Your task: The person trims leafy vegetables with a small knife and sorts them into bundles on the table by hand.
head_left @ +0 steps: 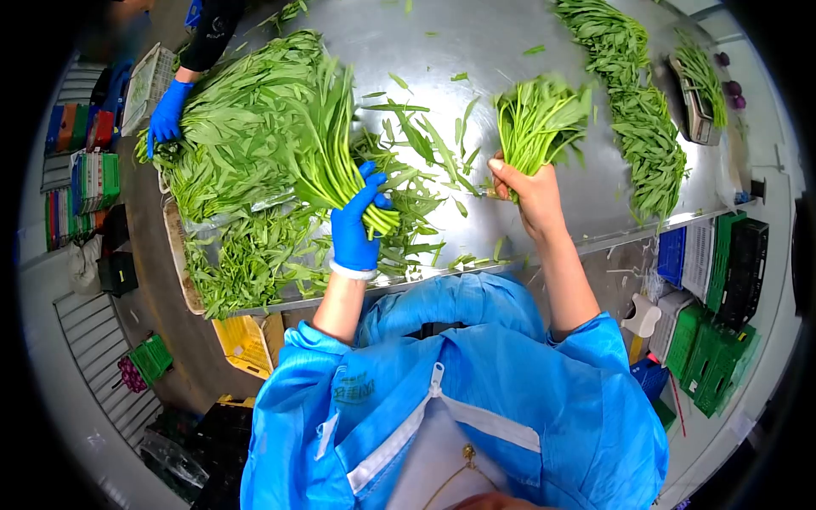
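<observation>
blue-gloved left hand (357,228) extended past near edge of the shiny metal worktop (484,47), fingers wrapped round a long-stemmed leafy green bunch (330,157). bare right hand (534,189) likewise, fingers pinching a shorter leafy green bunch (540,126). green plastic crates (712,364) by near right corner.

Passage between bunch (538,119) and leafy row (643,119)

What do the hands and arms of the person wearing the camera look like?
The left hand wears a bright blue glove with a white band around the wrist; the right hand is ungloved. Both forearms are uncovered below glossy blue sleeves, and dark print marks the blue garment near the left sleeve.
</observation>
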`<state>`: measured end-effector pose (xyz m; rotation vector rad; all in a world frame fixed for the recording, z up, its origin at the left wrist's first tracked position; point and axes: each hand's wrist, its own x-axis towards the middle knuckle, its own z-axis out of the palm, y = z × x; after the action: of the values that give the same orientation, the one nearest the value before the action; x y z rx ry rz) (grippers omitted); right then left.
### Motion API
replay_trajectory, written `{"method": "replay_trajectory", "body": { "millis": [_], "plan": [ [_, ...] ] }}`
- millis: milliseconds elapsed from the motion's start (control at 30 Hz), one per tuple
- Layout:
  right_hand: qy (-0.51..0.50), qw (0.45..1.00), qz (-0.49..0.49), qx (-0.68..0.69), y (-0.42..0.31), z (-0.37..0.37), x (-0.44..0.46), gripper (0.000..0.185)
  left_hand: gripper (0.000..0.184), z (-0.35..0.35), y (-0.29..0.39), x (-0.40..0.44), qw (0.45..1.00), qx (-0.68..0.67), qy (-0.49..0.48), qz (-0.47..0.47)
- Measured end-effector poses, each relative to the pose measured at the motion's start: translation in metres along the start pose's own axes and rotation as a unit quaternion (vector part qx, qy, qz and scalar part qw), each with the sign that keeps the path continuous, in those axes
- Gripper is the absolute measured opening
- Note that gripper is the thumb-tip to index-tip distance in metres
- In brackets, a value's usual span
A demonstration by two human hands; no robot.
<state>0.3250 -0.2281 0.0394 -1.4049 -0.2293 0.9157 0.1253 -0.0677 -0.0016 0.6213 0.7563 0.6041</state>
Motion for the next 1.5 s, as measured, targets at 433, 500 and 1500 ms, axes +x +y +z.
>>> {"method": "replay_trajectory", "body": {
  "millis": [433,500,1500],
  "plan": [
    [-0.139,0.948,0.237,-0.164,0.148,-0.007,-0.025,0.027,0.032,-0.034,-0.120,0.007,0.932,0.073,-0.071,-0.349],
    [-0.092,0.951,0.261,-0.140,0.149,-0.015,-0.025,0.025,0.029,-0.041,-0.115,0.013,0.917,0.029,-0.063,-0.393],
    [-0.098,0.980,0.131,-0.113,0.025,-0.041,-0.035,0.020,0.029,-0.031,-0.010,0.023,0.962,0.056,-0.079,-0.256]
  ]
}}
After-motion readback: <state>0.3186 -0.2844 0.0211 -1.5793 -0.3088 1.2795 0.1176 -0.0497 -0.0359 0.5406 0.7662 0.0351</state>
